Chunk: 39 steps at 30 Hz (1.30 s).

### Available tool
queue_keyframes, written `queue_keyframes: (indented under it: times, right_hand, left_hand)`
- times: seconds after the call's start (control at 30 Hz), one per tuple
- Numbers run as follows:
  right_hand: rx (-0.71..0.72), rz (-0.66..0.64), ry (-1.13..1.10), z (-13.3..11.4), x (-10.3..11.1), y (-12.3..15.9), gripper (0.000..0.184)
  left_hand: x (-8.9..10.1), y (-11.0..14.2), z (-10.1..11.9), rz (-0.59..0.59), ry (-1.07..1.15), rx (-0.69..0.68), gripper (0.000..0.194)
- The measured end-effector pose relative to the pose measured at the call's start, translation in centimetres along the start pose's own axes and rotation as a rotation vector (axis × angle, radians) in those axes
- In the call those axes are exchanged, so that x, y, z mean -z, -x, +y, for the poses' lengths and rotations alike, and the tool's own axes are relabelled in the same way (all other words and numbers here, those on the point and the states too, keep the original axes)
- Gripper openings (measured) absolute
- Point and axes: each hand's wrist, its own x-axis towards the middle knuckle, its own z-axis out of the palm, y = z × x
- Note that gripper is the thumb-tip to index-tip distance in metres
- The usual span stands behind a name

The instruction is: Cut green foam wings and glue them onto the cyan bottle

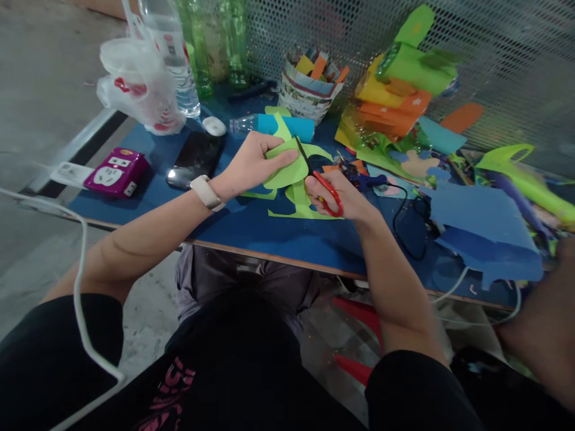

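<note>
My left hand (258, 160) pinches a piece of light green paper (287, 172), thumb on top. Red-handled scissors (331, 194) are gripped in my right hand (339, 197), their dark blades at the right edge of that paper. More green paper scraps (300, 206) lie on the blue table (251, 227) under both hands. Just beyond my hands, a plastic bottle (287, 127) wrapped in blue paper lies on its side, partly covered by green paper. Whether the blades are apart or closed is hard to tell.
At left are a purple power socket (117, 173), a black phone (196, 158), a bagged cup (139, 90) and a water bottle (177, 66). Behind stands a woven basket (308, 96) of paper scraps. Coloured paper-covered bottles (395, 90) and blue paper (485, 221) fill the right, near another person's arm (545, 323).
</note>
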Motion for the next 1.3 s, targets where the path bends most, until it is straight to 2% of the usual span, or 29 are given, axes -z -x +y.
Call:
queue_keyframes:
  times: [0.2, 0.47, 0.6, 0.87, 1.07, 1.3]
  right_hand:
    - [-0.032, 0.008, -0.022, 0.0, 0.1, -0.1, 0.078]
    - [-0.006, -0.010, 0.005, 0.1, 0.3, 0.0, 0.080]
    - [-0.021, -0.010, -0.026, -0.2, 0.1, 0.1, 0.079]
    - [-0.030, -0.016, -0.035, -0.3, 0.4, 0.3, 0.078]
    - [-0.021, -0.062, 0.009, 0.2, 1.2, 0.3, 0.081]
    - [-0.035, -0.093, 0.060, -0.1, 1.8, 0.4, 0.083]
  left_hand:
    - [0.0, -0.1, -0.1, 0.047, -0.011, -0.005, 0.075]
    - [0.2, -0.1, 0.5, -0.017, -0.054, 0.020, 0.068]
    - [0.1, -0.1, 0.6, 0.002, -0.040, 0.053, 0.065]
    - [0.3, 0.0, 0.5, 0.032, 0.039, 0.158, 0.039]
    - [0.5, -0.1, 1.1, -0.011, -0.040, 0.150, 0.031]
    - [0.6, -0.1, 1.6, -0.055, -0.067, 0.142, 0.036]
